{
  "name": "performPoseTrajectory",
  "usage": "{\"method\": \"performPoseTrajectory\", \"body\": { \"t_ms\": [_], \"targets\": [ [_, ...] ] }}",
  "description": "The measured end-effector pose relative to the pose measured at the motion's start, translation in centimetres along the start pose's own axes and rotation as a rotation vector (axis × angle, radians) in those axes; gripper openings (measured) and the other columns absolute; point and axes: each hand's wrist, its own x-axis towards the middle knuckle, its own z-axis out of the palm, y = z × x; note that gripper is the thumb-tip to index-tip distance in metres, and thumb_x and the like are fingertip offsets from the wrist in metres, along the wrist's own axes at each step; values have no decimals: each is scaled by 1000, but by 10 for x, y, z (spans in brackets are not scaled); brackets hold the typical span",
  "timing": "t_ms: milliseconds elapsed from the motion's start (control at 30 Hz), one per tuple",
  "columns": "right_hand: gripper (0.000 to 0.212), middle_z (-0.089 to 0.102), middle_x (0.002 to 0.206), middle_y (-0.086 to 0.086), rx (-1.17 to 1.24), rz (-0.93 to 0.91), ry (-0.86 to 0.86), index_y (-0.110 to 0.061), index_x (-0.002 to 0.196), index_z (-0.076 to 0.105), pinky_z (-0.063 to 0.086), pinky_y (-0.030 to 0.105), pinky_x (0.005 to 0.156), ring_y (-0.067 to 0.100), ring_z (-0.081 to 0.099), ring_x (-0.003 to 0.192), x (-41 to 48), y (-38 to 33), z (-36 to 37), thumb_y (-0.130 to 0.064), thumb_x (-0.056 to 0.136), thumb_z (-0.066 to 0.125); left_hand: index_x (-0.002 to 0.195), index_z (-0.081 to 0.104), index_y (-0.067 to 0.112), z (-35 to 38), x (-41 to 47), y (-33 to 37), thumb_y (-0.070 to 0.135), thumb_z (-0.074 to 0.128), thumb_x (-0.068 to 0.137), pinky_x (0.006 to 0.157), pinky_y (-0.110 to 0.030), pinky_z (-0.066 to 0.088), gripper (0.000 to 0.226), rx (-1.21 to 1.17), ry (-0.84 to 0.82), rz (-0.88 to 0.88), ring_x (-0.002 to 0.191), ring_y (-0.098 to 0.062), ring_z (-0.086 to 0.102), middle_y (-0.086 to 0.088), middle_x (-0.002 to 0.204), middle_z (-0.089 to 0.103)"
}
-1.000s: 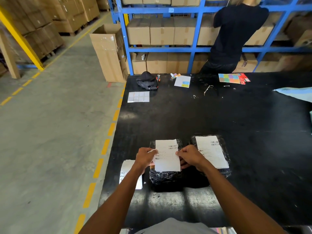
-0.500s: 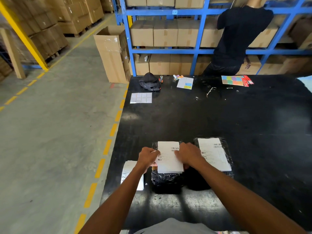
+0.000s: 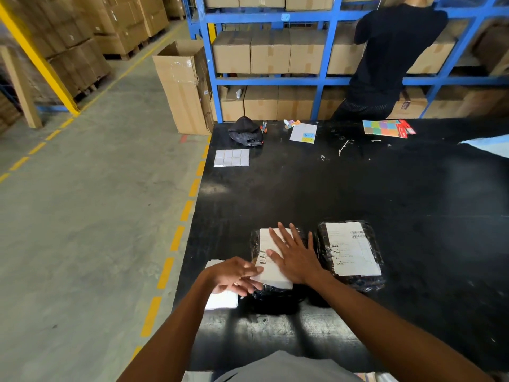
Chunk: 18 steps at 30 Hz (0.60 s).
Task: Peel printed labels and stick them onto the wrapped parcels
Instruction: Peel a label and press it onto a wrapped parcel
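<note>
Two black wrapped parcels lie side by side near the front of the black table (image 3: 358, 188). The left parcel (image 3: 254, 245) carries a white printed label (image 3: 271, 271). My right hand (image 3: 294, 255) lies flat on that label with its fingers spread. My left hand (image 3: 234, 275) hovers at the label's left edge, fingers loosely apart, holding nothing. The right parcel (image 3: 349, 255) has its own white label (image 3: 352, 248) stuck on top. A white stack of label sheets (image 3: 221, 300) lies under my left hand at the table's left edge.
At the far end of the table lie a grey sticker sheet (image 3: 232, 158), a black cap (image 3: 246, 131), a white paper (image 3: 303, 132) and coloured cards (image 3: 385, 128). Behind it a person in black (image 3: 385, 56) stands at blue shelves of cardboard boxes. An open carton (image 3: 183, 84) stands on the floor.
Both hands held the label by its edges above the left parcel. Now the label lies on the parcel, my right hand is flat on it and my left hand has let go.
</note>
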Motion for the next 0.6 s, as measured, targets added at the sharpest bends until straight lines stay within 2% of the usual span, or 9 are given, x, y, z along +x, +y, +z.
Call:
{"method": "performPoseTrajectory", "body": {
  "t_ms": [100,200,300,400,533,600],
  "targets": [
    [74,-19,168,-14,-2,6,23,-41,161,-7,-9,69,119,20,-21,156,0,2,3,-72,94,3,124,66,8,-2,0,-11,39,67,93,78,-29,54,44,20,-164,-99,74,-12,70,-10,111,76],
    [70,-20,168,-13,9,1,8,-41,161,-8,-11,70,118,20,-22,156,2,2,2,-69,100,13,107,73,17,6,-5,-16,35,66,94,83,-28,54,23,136,-309,-193,77,-9,73,-1,105,78],
    [70,-21,168,-13,11,5,2,-41,160,-9,-11,70,118,21,-23,156,2,2,2,-69,100,14,96,72,21,18,0,-25,32,66,95,80,-23,53,13,251,-339,-258,76,-6,74,-7,122,71],
    [76,-20,169,-11,2,4,10,-40,161,-9,-10,71,118,22,-21,156,2,2,3,-74,97,14,93,70,20,28,14,-40,33,63,97,73,-19,52,15,373,-347,-257,74,-3,73,-14,129,67],
    [83,-22,168,-11,26,0,12,-42,160,-10,-13,70,117,22,-24,155,0,3,3,-82,92,14,84,59,9,43,35,-61,23,57,101,46,-15,44,22,552,-304,-267,50,-3,69,-28,125,65],
    [85,-25,167,-10,49,11,2,-42,160,-10,-13,70,117,22,-26,155,0,3,3,-84,91,16,79,55,11,49,40,-68,20,52,103,41,-14,42,26,598,-290,-275,43,-2,66,-30,127,63]
  ]
}}
